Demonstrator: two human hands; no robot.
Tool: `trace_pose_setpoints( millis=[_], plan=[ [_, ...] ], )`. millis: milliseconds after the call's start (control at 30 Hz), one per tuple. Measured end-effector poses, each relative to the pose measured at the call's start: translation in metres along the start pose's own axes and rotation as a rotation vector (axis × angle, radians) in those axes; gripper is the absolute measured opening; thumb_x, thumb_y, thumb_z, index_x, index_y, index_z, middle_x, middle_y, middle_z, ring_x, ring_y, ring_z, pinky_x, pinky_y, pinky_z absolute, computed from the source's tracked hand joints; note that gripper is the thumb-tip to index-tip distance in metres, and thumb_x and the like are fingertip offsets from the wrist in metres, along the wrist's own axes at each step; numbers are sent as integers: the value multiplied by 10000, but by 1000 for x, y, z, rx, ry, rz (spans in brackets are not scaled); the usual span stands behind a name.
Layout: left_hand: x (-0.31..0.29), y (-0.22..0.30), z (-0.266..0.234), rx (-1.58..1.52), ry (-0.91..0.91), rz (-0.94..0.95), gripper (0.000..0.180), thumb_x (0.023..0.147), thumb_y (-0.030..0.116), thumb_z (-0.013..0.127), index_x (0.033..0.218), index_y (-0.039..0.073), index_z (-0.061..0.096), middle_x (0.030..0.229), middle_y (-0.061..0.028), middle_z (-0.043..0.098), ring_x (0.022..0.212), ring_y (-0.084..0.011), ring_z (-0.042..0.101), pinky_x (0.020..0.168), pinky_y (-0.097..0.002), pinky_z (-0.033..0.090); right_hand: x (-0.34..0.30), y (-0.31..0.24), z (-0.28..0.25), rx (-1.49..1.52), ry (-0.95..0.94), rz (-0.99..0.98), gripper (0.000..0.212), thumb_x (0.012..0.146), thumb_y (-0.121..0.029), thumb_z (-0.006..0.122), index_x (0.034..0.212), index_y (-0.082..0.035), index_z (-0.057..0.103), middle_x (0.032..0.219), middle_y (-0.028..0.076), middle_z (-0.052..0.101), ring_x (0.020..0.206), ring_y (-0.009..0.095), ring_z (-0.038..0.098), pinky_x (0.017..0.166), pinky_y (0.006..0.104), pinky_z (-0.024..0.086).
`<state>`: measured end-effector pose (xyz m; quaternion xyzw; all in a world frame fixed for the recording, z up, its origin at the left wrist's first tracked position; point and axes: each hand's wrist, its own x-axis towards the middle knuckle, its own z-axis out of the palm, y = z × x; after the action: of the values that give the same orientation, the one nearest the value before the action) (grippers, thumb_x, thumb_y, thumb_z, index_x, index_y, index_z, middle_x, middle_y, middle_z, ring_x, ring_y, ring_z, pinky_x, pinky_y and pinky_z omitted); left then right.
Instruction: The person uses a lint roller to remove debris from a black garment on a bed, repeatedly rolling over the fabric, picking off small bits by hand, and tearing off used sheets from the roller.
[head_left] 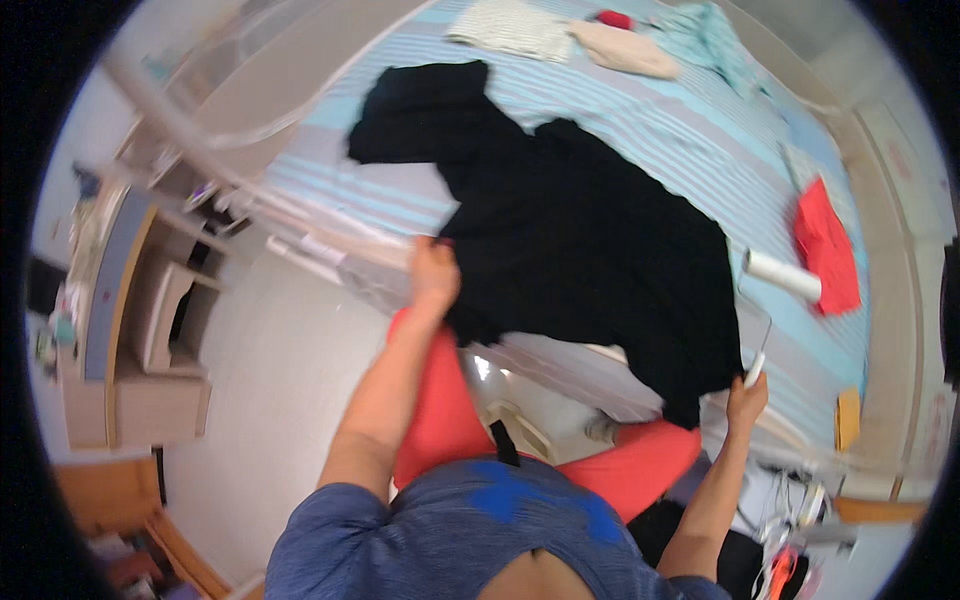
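Note:
A black garment [590, 240] with long sleeves lies spread over the near side of the bed, one sleeve folded out at the far left. Its lower edge hangs over the bedside near my knees. The fingers of my left hand [435, 275] are closed on the garment's left edge. In my right hand [747, 400] is the white handle of a lint roller [783, 275], whose white roll points up and away over the sheet. That hand also sits against the garment's right corner; whether it pinches the cloth too I cannot tell.
The bed has a striped blue and grey sheet [320, 155]. At its far side lie a striped white cloth [510, 28], a beige cloth [625, 50] and a light teal cloth [705, 40]. A red cloth [828, 250] lies right. A desk [120, 300] stands left.

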<state>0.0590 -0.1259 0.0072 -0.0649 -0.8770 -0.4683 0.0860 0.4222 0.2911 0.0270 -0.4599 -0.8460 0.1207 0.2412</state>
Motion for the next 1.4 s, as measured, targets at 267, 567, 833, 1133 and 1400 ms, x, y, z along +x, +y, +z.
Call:
trace_pose_setpoints(
  millis=[267, 567, 833, 1133, 1400],
  plan=[
    [71, -67, -50, 436, -18, 64, 246, 919, 192, 554, 985, -40, 506, 872, -298, 621, 850, -497, 591, 744, -533, 447, 48, 61, -23, -145, 92, 88, 190, 756, -123, 667, 883, 0, 597, 867, 239, 629, 835, 435, 605, 747, 486, 471],
    [-60, 63, -3, 245, -460, 846, 472, 729, 130, 732, 1146, -4, 556, 1128, -192, 576, 1070, -369, 527, 930, -449, 401, -67, 9, -29, 164, 52, 273, 441, 726, -344, 809, 842, 21, 590, 772, 199, 607, 728, 409, 590, 679, 462, 472],
    [-62, 57, 31, 151, -717, 984, 242, 711, 46, 694, 934, 40, 601, 907, -119, 529, 881, -305, 526, 790, -414, 442, -75, 15, -3, 138, -70, 186, 297, 722, -176, 801, 849, 9, 607, 766, 230, 636, 743, 422, 627, 678, 462, 487],
    [-83, 56, -6, 117, -1076, 957, 146, 732, -5, 608, 866, 31, 564, 867, -141, 527, 858, -346, 550, 742, -431, 473, -63, 118, -93, -132, 90, 300, 232, 751, -135, 742, 841, 7, 583, 793, 221, 633, 761, 425, 610, 700, 472, 469],
    [-57, 86, 19, -78, -1386, 698, 96, 782, 37, 612, 877, 24, 599, 843, -139, 579, 786, -290, 604, 684, -387, 487, -74, 79, -94, -92, -13, 287, 285, 831, -219, 721, 826, 19, 563, 757, 223, 621, 697, 387, 606, 636, 440, 461]
  ],
)
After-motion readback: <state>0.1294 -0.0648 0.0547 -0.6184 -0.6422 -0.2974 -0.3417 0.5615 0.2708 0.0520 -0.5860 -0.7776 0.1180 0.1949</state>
